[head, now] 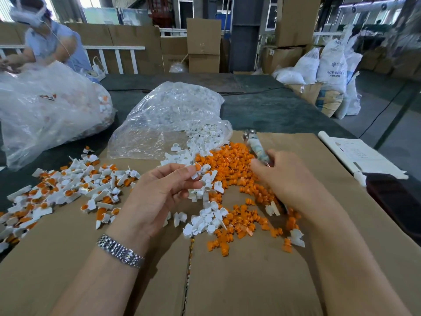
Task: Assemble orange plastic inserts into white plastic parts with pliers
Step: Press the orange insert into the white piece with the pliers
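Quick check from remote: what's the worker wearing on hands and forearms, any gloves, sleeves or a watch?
No gloves: left hand and right hand are bare, as are the forearms, with no sleeves in view. A silver metal link watch band circles the left wrist.

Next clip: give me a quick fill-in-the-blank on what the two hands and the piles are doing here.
1. The left hand pinches a ____ plastic part.
2. The right hand grips the ____.
3. The finished pieces lie to the ____ of the left hand.
4. A metal ____ circles the left wrist.

Missing words: white; pliers; left; watch
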